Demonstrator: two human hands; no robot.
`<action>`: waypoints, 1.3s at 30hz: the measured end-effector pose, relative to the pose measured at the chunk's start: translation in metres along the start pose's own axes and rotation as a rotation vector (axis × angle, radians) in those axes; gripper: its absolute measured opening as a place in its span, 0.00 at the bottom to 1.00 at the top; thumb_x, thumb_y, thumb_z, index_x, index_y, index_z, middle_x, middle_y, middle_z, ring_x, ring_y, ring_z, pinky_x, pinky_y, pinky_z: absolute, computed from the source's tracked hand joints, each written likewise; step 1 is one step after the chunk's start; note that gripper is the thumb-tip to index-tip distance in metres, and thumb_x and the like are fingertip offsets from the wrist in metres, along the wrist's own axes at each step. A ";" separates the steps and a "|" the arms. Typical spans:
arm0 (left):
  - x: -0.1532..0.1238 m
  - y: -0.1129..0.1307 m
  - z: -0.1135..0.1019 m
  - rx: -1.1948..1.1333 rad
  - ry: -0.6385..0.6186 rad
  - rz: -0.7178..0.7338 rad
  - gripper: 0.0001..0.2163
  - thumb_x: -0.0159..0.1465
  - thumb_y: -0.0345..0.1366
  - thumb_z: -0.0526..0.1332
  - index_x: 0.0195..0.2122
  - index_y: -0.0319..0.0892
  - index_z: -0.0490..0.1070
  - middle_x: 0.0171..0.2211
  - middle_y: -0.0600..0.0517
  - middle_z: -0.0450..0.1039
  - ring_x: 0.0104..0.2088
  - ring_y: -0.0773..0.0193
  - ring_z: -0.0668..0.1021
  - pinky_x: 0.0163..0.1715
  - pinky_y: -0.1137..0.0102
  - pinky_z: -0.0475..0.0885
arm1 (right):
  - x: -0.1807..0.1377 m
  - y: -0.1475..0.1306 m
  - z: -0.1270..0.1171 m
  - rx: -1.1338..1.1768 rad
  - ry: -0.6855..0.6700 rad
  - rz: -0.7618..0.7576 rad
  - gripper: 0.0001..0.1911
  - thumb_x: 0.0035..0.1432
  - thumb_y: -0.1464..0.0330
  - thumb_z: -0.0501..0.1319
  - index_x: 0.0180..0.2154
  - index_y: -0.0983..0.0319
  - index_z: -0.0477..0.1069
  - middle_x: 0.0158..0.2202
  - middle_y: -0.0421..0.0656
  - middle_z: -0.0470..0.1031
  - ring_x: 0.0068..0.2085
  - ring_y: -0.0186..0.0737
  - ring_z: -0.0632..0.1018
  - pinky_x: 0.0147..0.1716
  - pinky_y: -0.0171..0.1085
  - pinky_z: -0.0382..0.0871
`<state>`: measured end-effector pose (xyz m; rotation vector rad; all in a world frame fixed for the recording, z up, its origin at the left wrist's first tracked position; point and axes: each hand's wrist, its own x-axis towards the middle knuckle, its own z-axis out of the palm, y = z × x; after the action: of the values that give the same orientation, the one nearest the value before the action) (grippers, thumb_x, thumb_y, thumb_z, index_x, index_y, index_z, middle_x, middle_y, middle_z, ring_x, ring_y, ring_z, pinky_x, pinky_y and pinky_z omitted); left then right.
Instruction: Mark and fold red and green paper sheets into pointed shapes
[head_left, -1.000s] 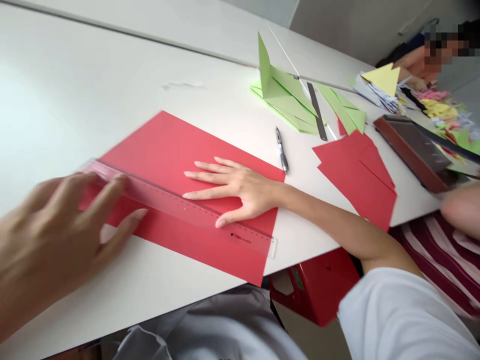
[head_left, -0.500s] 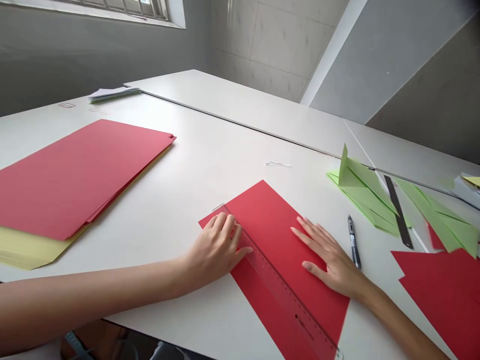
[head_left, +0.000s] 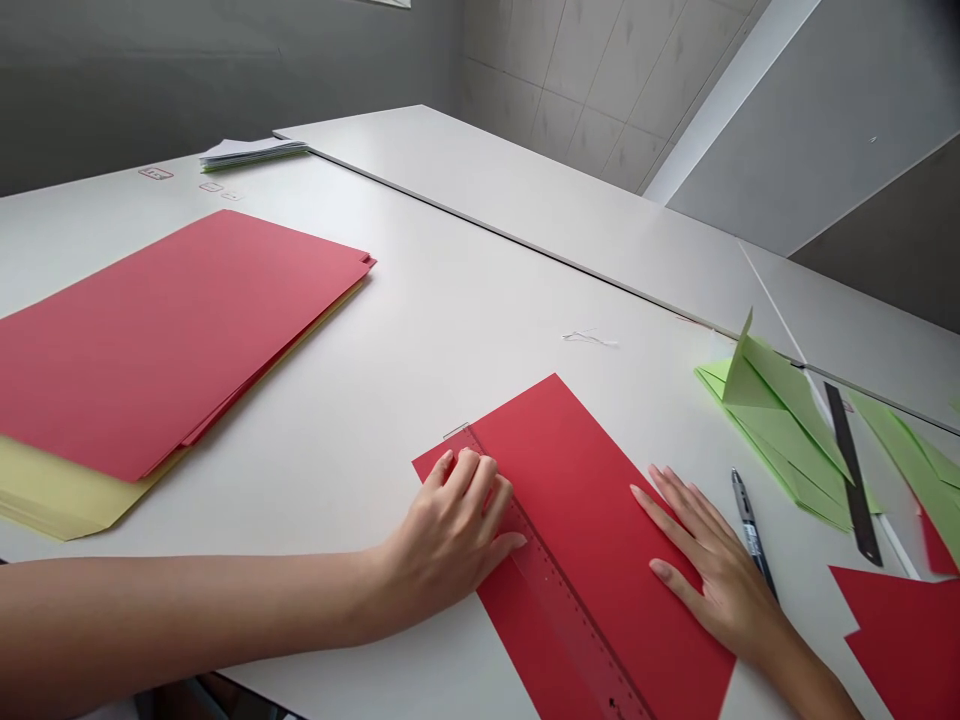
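Observation:
A sheet of red paper (head_left: 592, 500) lies slanted on the white table in front of me. Along its left side rests a clear plastic ruler (head_left: 564, 588), its far end sticking out slightly past the paper's edge. My left hand (head_left: 457, 530) is closed over the upper part of the ruler, fingers curled and thumb out along it; the fingertips are partly hidden. On the right edge of the sheet, my right hand (head_left: 709, 565) lies flat with fingers spread. Just beyond that hand is a dark pen (head_left: 752, 530) on the table.
A stack of red sheets (head_left: 187, 340) over yellow paper (head_left: 67, 495) lies at left. Folded green paper (head_left: 787, 430), a black ruler strip (head_left: 853, 475) and cut red paper (head_left: 907, 640) lie at right. White thread (head_left: 589, 338) and a paper pile (head_left: 251, 152) are farther back.
The view has shifted, so the paper, ruler and both hands appear lower and farther right. Relative to the red sheet, both hands keep nearly the same positions.

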<state>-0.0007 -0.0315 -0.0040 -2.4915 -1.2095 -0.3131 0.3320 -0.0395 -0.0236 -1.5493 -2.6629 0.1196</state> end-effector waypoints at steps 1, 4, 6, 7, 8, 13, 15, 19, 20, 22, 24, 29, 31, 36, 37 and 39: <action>0.000 0.000 0.000 0.000 0.000 0.002 0.19 0.64 0.50 0.58 0.37 0.36 0.72 0.35 0.43 0.69 0.37 0.52 0.73 0.36 0.60 0.72 | 0.000 0.000 0.000 0.000 0.005 -0.001 0.32 0.68 0.56 0.47 0.69 0.50 0.41 0.71 0.40 0.42 0.70 0.53 0.48 0.63 0.61 0.53; 0.000 0.000 0.000 0.008 0.004 0.006 0.19 0.64 0.50 0.58 0.36 0.35 0.72 0.36 0.42 0.70 0.37 0.51 0.73 0.37 0.60 0.72 | -0.001 0.002 -0.001 0.004 0.012 -0.010 0.32 0.68 0.56 0.47 0.69 0.50 0.41 0.71 0.40 0.43 0.70 0.53 0.49 0.64 0.61 0.53; 0.000 0.000 0.000 0.015 0.006 0.009 0.19 0.64 0.50 0.58 0.36 0.35 0.72 0.36 0.42 0.70 0.37 0.51 0.73 0.36 0.60 0.72 | -0.001 -0.001 -0.003 0.000 0.021 -0.002 0.31 0.68 0.56 0.47 0.69 0.49 0.41 0.71 0.40 0.43 0.70 0.52 0.50 0.64 0.60 0.54; 0.000 0.000 0.000 0.017 0.006 0.010 0.19 0.64 0.50 0.58 0.36 0.35 0.72 0.36 0.42 0.70 0.38 0.51 0.74 0.36 0.60 0.72 | 0.000 -0.005 -0.004 -0.006 0.033 0.010 0.32 0.68 0.55 0.47 0.69 0.50 0.41 0.71 0.41 0.43 0.69 0.53 0.50 0.63 0.61 0.54; 0.000 0.000 0.000 0.020 0.004 0.009 0.19 0.64 0.50 0.58 0.36 0.35 0.72 0.36 0.42 0.70 0.38 0.51 0.74 0.36 0.60 0.72 | 0.000 -0.010 -0.005 -0.013 0.048 0.017 0.33 0.67 0.53 0.48 0.69 0.51 0.42 0.71 0.42 0.43 0.69 0.54 0.50 0.63 0.61 0.54; -0.001 0.000 0.001 0.011 0.013 0.016 0.19 0.65 0.49 0.56 0.38 0.34 0.73 0.37 0.41 0.71 0.40 0.50 0.74 0.39 0.59 0.72 | 0.009 -0.057 -0.010 -0.020 0.055 -0.178 0.41 0.63 0.43 0.44 0.69 0.57 0.45 0.71 0.48 0.43 0.69 0.59 0.50 0.61 0.62 0.58; 0.000 0.000 0.002 0.001 0.031 0.019 0.19 0.66 0.48 0.56 0.38 0.34 0.73 0.36 0.41 0.70 0.39 0.50 0.74 0.38 0.59 0.72 | 0.014 -0.075 -0.009 -0.030 0.032 -0.317 0.44 0.60 0.40 0.46 0.69 0.58 0.46 0.71 0.49 0.45 0.69 0.60 0.51 0.60 0.61 0.61; 0.001 -0.002 0.003 -0.006 0.050 0.025 0.19 0.65 0.48 0.56 0.37 0.33 0.73 0.34 0.43 0.70 0.37 0.51 0.74 0.36 0.60 0.72 | 0.021 -0.092 -0.004 -0.045 0.053 -0.480 0.43 0.61 0.43 0.51 0.69 0.57 0.45 0.70 0.48 0.49 0.68 0.57 0.53 0.57 0.58 0.65; 0.001 -0.002 0.003 -0.008 0.048 0.022 0.19 0.65 0.48 0.56 0.38 0.33 0.73 0.35 0.43 0.70 0.37 0.51 0.74 0.36 0.59 0.72 | 0.022 -0.092 -0.002 -0.048 0.064 -0.485 0.42 0.61 0.44 0.51 0.69 0.58 0.46 0.69 0.48 0.50 0.68 0.57 0.53 0.56 0.58 0.66; 0.002 -0.001 0.002 -0.007 0.043 0.015 0.19 0.65 0.48 0.56 0.38 0.33 0.73 0.35 0.43 0.70 0.37 0.51 0.74 0.37 0.59 0.72 | 0.022 -0.091 0.000 -0.046 0.085 -0.482 0.40 0.63 0.46 0.51 0.68 0.58 0.47 0.69 0.48 0.52 0.68 0.57 0.54 0.56 0.58 0.66; 0.002 -0.001 0.002 -0.003 0.035 0.016 0.19 0.65 0.49 0.56 0.39 0.34 0.73 0.35 0.43 0.70 0.38 0.51 0.74 0.38 0.59 0.73 | 0.022 -0.089 0.001 -0.030 0.095 -0.480 0.39 0.63 0.47 0.52 0.68 0.58 0.48 0.68 0.48 0.53 0.68 0.56 0.55 0.57 0.57 0.65; 0.002 -0.001 0.000 0.004 0.012 0.027 0.19 0.65 0.48 0.57 0.39 0.34 0.73 0.35 0.43 0.69 0.38 0.51 0.73 0.38 0.59 0.72 | 0.022 -0.089 -0.002 0.016 0.061 -0.474 0.40 0.61 0.49 0.55 0.68 0.56 0.48 0.68 0.46 0.55 0.67 0.56 0.56 0.58 0.56 0.64; 0.002 -0.001 -0.001 0.005 0.005 0.028 0.19 0.65 0.48 0.57 0.39 0.34 0.73 0.35 0.43 0.69 0.38 0.51 0.73 0.38 0.59 0.72 | 0.022 -0.090 -0.003 0.016 0.050 -0.467 0.39 0.61 0.51 0.56 0.68 0.56 0.47 0.68 0.46 0.54 0.67 0.56 0.56 0.58 0.57 0.65; 0.002 -0.001 -0.003 0.026 0.011 0.027 0.18 0.66 0.48 0.57 0.37 0.34 0.73 0.34 0.45 0.68 0.36 0.53 0.73 0.36 0.60 0.71 | 0.020 -0.090 -0.002 0.033 0.028 -0.465 0.38 0.63 0.54 0.55 0.69 0.57 0.46 0.68 0.46 0.52 0.68 0.57 0.54 0.58 0.59 0.64; 0.003 -0.001 -0.003 0.032 0.010 0.030 0.18 0.66 0.48 0.57 0.37 0.35 0.73 0.34 0.45 0.68 0.36 0.53 0.73 0.36 0.60 0.71 | 0.019 -0.090 -0.002 0.046 0.017 -0.459 0.38 0.63 0.54 0.55 0.69 0.57 0.46 0.69 0.46 0.51 0.68 0.56 0.54 0.59 0.59 0.63; 0.003 -0.001 -0.002 0.037 0.009 0.040 0.18 0.66 0.48 0.56 0.37 0.35 0.73 0.33 0.44 0.68 0.36 0.53 0.72 0.35 0.61 0.71 | 0.018 -0.090 -0.004 0.086 -0.012 -0.445 0.38 0.63 0.52 0.55 0.69 0.55 0.46 0.69 0.45 0.50 0.69 0.56 0.53 0.61 0.59 0.59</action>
<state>0.0001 -0.0297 -0.0006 -2.4761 -1.1503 -0.2884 0.2454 -0.0686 -0.0112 -0.9036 -2.8893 0.2157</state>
